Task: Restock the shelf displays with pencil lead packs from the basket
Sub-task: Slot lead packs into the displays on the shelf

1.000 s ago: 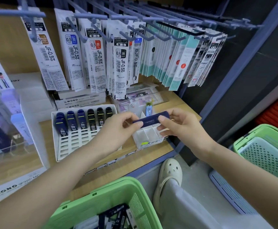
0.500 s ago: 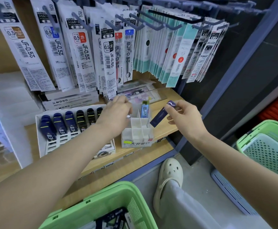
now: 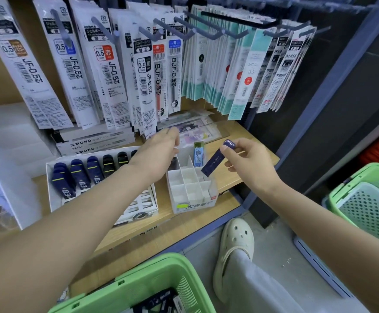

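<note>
My right hand (image 3: 247, 163) pinches a dark blue pencil lead pack (image 3: 215, 162), tilted with its lower end over the right rear cells of a white divided display box (image 3: 193, 197) on the wooden shelf. My left hand (image 3: 159, 152) reaches over the box's rear left corner, fingers curled at its back edge; what they hold is hidden. One light blue lead pack (image 3: 198, 153) stands upright in a rear cell. A white display tray (image 3: 138, 208) to the left holds a row of dark blue lead packs (image 3: 80, 175). The green basket (image 3: 143, 283) with more packs sits below.
Refill packets (image 3: 147, 75) hang from blue pegs above the shelf. White MONO boxes (image 3: 93, 143) stand behind the tray. A second green basket (image 3: 369, 195) sits at right on the floor, by my shoe (image 3: 235, 245). A blue shelf post (image 3: 328, 82) rises on the right.
My left hand let go of the dark blue pack and moved to the box's rear left. My right hand tilted the pack from level to steep, over the box.
</note>
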Demonstrator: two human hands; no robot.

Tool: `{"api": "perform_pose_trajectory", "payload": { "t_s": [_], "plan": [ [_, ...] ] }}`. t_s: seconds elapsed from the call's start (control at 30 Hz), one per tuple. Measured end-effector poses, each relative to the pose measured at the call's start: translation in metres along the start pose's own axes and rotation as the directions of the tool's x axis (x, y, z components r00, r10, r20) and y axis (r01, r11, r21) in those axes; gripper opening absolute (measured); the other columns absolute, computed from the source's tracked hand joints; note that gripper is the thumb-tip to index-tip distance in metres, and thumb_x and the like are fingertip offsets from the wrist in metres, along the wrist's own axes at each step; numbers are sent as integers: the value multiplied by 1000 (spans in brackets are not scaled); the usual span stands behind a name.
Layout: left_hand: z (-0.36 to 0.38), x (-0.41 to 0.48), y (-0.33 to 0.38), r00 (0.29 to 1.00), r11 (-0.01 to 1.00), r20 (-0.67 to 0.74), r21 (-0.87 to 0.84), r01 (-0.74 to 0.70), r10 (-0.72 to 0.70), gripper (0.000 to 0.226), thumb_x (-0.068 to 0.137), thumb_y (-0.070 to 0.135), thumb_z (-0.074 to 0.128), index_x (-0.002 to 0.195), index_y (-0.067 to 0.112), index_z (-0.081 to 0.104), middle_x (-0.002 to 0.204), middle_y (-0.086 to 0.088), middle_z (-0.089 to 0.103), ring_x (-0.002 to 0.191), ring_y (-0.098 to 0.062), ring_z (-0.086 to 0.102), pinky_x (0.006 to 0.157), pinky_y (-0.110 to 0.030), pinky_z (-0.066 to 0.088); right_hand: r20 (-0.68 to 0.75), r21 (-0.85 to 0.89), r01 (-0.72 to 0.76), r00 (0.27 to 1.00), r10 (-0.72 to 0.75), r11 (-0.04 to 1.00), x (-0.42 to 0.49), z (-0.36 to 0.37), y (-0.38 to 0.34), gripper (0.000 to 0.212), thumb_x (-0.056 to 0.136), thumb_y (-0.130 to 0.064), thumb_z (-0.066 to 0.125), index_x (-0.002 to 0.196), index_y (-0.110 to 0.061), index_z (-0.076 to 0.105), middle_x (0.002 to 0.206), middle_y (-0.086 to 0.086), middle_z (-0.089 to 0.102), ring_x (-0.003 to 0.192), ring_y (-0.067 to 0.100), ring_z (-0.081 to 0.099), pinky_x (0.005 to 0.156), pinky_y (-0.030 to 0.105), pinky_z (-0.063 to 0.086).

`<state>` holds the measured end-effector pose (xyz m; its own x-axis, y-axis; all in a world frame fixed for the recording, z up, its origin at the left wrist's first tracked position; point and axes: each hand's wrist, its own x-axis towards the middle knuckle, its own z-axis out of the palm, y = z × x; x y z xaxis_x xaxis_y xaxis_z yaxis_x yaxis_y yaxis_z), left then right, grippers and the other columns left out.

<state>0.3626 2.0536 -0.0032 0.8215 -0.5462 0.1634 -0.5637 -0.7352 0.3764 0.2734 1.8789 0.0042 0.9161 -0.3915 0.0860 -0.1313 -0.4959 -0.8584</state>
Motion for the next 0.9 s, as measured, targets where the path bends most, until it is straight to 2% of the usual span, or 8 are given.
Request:
{"api": "perform_pose_trajectory", "payload": {
  "t_s": [0.1, 0.2, 0.27, 0.43, 0.57, 0.7, 0.9],
  "plan": [
    [5, 2, -3, 997, 992, -1, -99, 76, -76, 14, 96, 13, 50, 106, 11, 40, 103, -12, 52, 96, -29, 51, 83, -40, 43, 8, 4, 0, 1000, 0, 1000, 1, 3, 1, 16, 93, -29, 56, 96, -15, 63, 81, -6, 62, 66, 6, 61, 75, 32, 55],
    [8, 7, -5, 994, 985, -3, -133, 112, -113, 15, 97, 14, 48, 112, 9, 51, 114, -10, 52, 106, -24, 48, 82, -27, 34, 9, -10, 18, 1000, -18, 1000, 2, 5, -1, 15, 93, -29, 55, 96, -17, 63, 81, -7, 61, 66, 5, 61, 73, 31, 55],
    [9, 7, -6, 993, 985, -2, -127, 113, -114, 17, 99, 15, 46, 111, 8, 55, 116, -9, 50, 109, -23, 46, 80, -25, 30, 0, -5, 26, 1000, -26, 1000, 3, 6, -3, 13, 93, -28, 55, 95, -18, 62, 81, -6, 61, 65, 5, 60, 73, 30, 54],
    [9, 0, -6, 996, 995, -64, -83, 53, -58, 19, 97, 12, 48, 116, 7, 50, 119, -10, 47, 109, -24, 46, 86, -31, 36, 1, -4, 35, 999, -35, 999, 4, 7, -6, 12, 93, -29, 56, 93, -19, 61, 80, -6, 62, 67, 7, 61, 75, 33, 55],
    [4, -7, -3, 994, 999, -103, 13, 31, -29, 18, 94, 14, 54, 108, 5, 48, 115, -11, 44, 104, -27, 47, 78, -32, 36, 23, -12, 51, 998, -51, 999, 1, 8, -5, 8, 93, -29, 55, 93, -22, 60, 82, -6, 62, 69, 7, 61, 76, 32, 55],
    [3, -15, 0, 993, 990, -115, 144, -1, 18, 11, 95, 12, 51, 101, 3, 50, 110, -11, 43, 96, -30, 51, 72, -39, 43, 37, -27, 70, 997, -69, 997, 0, 10, -4, 12, 93, -29, 55, 82, -32, 56, 81, -7, 63, 72, 9, 62, 75, 32, 55],
    [5, -23, 3, 991, 992, -131, 123, 23, -7, 19, 94, 15, 53, 110, 5, 50, 112, -8, 44, 91, -30, 56, 68, -40, 47, 18, -41, 73, 997, -72, 996, 0, 10, -3, 14, 93, -29, 55, 80, -34, 54, 80, -8, 62, 73, 9, 61, 74, 29, 53]
  ]
}}
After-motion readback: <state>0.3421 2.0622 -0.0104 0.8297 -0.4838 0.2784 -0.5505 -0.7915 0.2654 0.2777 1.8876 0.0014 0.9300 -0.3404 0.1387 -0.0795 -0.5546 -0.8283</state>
